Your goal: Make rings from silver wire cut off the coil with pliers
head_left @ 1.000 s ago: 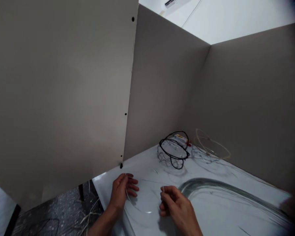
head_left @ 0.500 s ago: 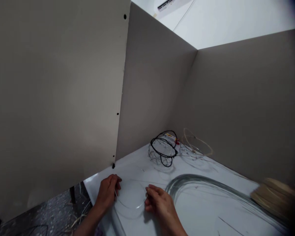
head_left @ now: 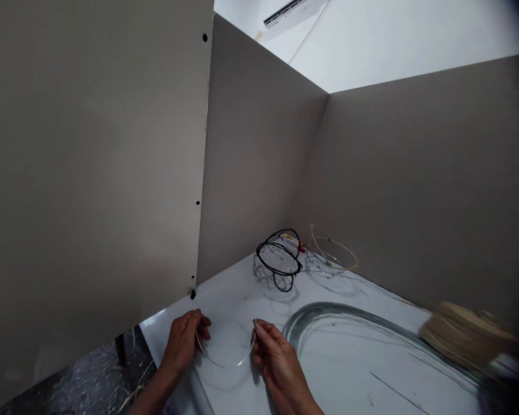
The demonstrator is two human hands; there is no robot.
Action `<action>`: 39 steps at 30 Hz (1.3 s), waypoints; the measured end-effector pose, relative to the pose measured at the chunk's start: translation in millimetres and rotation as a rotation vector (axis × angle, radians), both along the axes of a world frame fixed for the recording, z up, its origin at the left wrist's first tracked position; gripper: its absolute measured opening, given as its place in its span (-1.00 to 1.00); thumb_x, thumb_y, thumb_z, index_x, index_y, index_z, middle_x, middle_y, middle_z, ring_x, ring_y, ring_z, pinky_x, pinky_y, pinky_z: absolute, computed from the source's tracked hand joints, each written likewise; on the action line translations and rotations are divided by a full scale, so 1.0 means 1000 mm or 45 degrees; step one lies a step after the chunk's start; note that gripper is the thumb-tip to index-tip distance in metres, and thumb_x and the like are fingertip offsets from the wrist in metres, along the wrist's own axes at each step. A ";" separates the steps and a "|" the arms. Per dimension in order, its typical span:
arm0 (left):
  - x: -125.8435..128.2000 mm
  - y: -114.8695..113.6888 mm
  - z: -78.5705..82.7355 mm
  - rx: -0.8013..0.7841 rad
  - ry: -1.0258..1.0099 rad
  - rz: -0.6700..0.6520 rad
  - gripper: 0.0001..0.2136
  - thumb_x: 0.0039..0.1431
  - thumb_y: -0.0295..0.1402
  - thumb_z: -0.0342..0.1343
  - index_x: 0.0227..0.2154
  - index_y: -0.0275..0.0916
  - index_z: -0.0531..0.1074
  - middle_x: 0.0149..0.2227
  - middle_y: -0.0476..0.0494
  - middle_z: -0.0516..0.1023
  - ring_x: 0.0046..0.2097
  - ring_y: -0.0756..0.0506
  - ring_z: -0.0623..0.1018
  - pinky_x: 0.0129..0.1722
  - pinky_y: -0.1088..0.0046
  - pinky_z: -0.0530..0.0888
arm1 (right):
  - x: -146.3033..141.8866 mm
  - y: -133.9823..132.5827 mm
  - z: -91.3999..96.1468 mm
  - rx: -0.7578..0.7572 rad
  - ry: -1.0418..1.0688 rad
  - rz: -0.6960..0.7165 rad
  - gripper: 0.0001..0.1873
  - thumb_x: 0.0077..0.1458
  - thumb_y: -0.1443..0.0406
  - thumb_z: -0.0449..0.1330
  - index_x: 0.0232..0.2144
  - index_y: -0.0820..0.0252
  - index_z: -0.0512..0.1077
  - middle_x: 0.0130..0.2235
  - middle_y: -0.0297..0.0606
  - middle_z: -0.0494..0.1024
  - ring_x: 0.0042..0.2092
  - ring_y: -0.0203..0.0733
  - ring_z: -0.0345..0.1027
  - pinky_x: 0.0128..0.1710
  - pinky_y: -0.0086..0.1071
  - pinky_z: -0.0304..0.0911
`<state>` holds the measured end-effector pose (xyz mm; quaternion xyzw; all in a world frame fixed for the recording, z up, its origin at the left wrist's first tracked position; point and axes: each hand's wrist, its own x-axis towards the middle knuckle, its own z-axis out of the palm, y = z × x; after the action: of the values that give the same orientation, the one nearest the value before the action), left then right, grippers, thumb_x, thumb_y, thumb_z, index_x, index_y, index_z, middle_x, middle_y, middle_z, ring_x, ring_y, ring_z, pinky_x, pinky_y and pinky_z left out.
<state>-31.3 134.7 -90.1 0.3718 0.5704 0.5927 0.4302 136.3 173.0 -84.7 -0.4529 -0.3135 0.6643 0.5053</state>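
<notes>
Both of my hands hold one thin, pale wire (head_left: 225, 360) that sags in a shallow arc between them over the white table (head_left: 354, 369). My left hand (head_left: 182, 343) pinches one end of it near the table's left edge. My right hand (head_left: 275, 363) pinches the other end, fingers closed. A large coil of silvery wire (head_left: 328, 323) lies flat on the table just to the right of my right hand.
A black and silver wire frame (head_left: 279, 265) sits in the far corner with a tan hoop (head_left: 332, 248) beside it. A bundle of straw-coloured strands (head_left: 462, 334) lies at the right. Grey partition panels (head_left: 90, 161) wall the table on the left, back and right.
My hands have drawn closer together, so the wire between them now bows into a loop. The view has swung to the right, bringing the straw-coloured bundle into sight.
</notes>
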 end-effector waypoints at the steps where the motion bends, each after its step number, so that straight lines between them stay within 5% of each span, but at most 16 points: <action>1: 0.000 0.000 0.001 -0.005 0.000 -0.002 -0.62 0.03 -0.10 -0.07 -0.54 -0.34 0.42 -0.66 -0.04 0.38 -0.66 0.05 0.29 -0.72 0.60 0.14 | 0.000 0.000 -0.002 0.026 -0.030 -0.014 -0.68 -0.33 0.19 0.33 -0.51 0.26 0.36 -0.63 -0.48 0.34 -0.63 -0.48 0.16 -0.74 -0.63 0.03; 11: -0.001 -0.001 0.005 -0.096 0.022 0.193 -0.66 -0.18 -0.09 0.15 -0.71 -0.28 0.31 -0.81 0.10 0.23 -0.75 0.10 0.16 -0.74 0.60 0.10 | 0.002 0.000 -0.013 0.175 -0.146 -0.130 -0.71 -0.26 0.17 0.28 -0.52 0.30 0.38 -0.66 -0.47 0.32 -0.65 -0.46 0.14 -0.71 -0.58 0.09; 19: 0.003 0.000 0.013 -0.061 -0.386 0.119 -0.67 -0.17 -0.12 0.15 -0.51 -0.37 0.47 -0.54 -0.18 0.51 -0.60 0.06 0.37 -0.69 0.61 0.17 | 0.004 -0.001 -0.008 0.112 -0.147 -0.231 -0.71 -0.32 0.20 0.29 -0.52 0.28 0.40 -0.62 -0.44 0.34 -0.61 -0.41 0.19 -0.68 -0.55 0.19; 26: 0.003 -0.008 0.020 -0.025 -0.792 0.005 -0.78 -0.20 -0.40 0.22 -0.41 -0.38 0.48 -0.40 -0.24 0.53 -0.45 0.00 0.48 -0.54 0.57 0.33 | 0.004 0.000 -0.002 0.026 -0.098 -0.223 -0.67 -0.39 0.21 0.32 -0.50 0.27 0.41 -0.59 -0.43 0.40 -0.59 -0.42 0.22 -0.65 -0.56 0.24; 39: 0.013 -0.001 0.011 -0.048 -0.844 0.290 -0.80 -0.23 -0.49 0.26 -0.42 -0.34 0.50 -0.36 -0.21 0.55 -0.41 0.03 0.49 -0.41 0.59 0.39 | 0.004 -0.002 -0.006 0.057 -0.108 -0.218 -0.64 -0.38 0.18 0.33 -0.48 0.27 0.42 -0.61 -0.44 0.39 -0.60 -0.41 0.23 -0.68 -0.55 0.23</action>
<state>-18.1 133.3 -78.9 0.0853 0.4485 0.7147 0.5299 140.3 171.0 -91.2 -0.4944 -0.3096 0.5918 0.5563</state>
